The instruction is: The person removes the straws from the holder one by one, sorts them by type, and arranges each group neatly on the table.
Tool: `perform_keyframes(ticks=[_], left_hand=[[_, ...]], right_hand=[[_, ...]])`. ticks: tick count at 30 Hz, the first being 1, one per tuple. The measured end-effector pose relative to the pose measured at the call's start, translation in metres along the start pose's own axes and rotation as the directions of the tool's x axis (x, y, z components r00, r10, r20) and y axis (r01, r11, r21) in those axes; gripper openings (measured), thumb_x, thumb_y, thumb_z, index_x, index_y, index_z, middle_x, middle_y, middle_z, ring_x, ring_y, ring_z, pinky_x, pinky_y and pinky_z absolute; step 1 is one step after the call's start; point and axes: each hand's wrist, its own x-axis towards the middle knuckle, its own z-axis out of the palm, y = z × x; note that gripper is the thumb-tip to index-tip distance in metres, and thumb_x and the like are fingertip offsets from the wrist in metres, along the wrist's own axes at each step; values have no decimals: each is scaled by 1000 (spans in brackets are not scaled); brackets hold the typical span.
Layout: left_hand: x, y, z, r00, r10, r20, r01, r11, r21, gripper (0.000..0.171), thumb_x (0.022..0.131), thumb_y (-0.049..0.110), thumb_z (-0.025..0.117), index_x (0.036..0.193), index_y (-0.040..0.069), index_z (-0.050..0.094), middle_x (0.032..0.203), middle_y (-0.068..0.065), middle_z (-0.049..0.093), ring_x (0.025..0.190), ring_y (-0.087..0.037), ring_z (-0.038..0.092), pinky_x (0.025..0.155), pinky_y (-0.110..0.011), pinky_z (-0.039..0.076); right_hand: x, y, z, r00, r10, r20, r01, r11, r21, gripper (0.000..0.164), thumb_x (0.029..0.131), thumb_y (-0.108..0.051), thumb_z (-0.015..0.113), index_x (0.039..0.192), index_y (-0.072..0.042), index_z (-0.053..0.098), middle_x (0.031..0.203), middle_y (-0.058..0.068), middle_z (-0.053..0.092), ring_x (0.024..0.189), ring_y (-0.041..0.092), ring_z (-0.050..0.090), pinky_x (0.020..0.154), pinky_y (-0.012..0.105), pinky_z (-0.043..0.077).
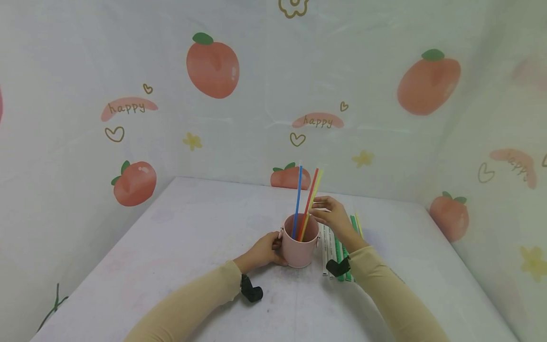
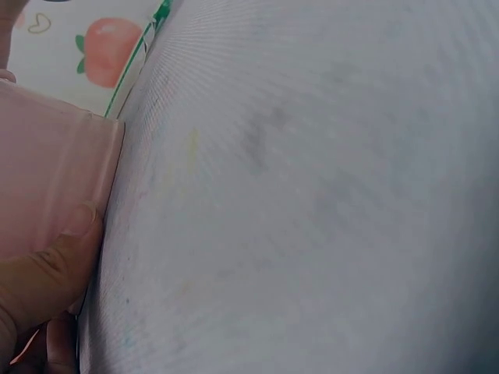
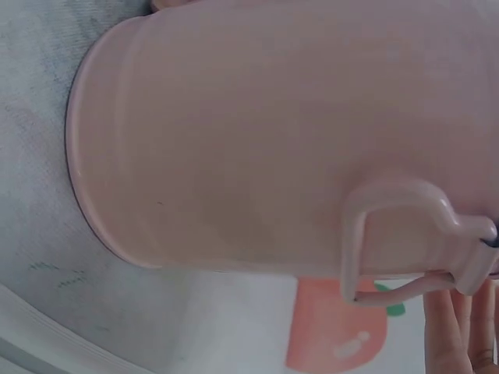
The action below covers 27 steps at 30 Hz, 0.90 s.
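Note:
A small pink bucket stands upright on the table, with a side handle showing in the right wrist view. Inside it lean a blue straw, a red straw and a yellow straw. My left hand grips the bucket's left side, its thumb low on the wall in the left wrist view. Beside the straws, above the rim on the right, my right hand has its fingers fairly straight. Its fingertips are at the yellow straw; whether they touch it is unclear.
Right of the bucket, under my right forearm, lie several long white strips with print and green strips. A thin yellow stick lies beyond them. A fruit-patterned cloth wall rises behind the table.

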Motion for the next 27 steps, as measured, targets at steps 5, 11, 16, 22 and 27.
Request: perform_keyframes(ticks=[5,11,16,22,27], left_hand=[[-1,1,0,1000,12,-11,-12,1000,2,72,66,1,87,129,-3,51,128,-19,56,119,-35,57,105,-44,48],[-2,1,0,1000,6,-5,-6,1000,-3,74,67,2,86,131,-3,50,129,-19,56,120,-34,57,105,-45,47],[-1,1,0,1000,0,-1,0,1000,-5,73,68,3,86,131,-2,50,129,-18,56,120,-34,56,105,-45,47],[-1,2,0,1000,-7,-1,7,1000,-9,72,68,3,86,130,-2,50,128,-17,56,120,-33,56,105,-45,47],[-2,3,0,1000,-8,4,8,1000,-9,72,68,3,86,130,-1,51,128,-17,56,120,-33,56,105,-44,47]], right_hand=[[0,2,3,1000,4,-27,-4,1000,-3,41,90,-3,67,126,6,51,106,7,62,88,4,63,82,20,58],[0,3,3,1000,-12,-18,11,999,-43,41,90,-10,68,126,3,53,112,13,62,90,5,63,86,23,57],[1,3,5,1000,-20,-10,20,998,-67,42,90,-13,68,126,2,53,115,14,61,92,5,62,84,24,56],[4,2,7,1000,-9,-15,7,995,-98,41,89,-13,70,125,0,54,115,14,62,91,6,62,79,22,55],[6,3,8,1000,-5,-22,2,993,-118,41,89,-13,70,125,-1,55,115,16,63,90,6,62,76,21,55]])
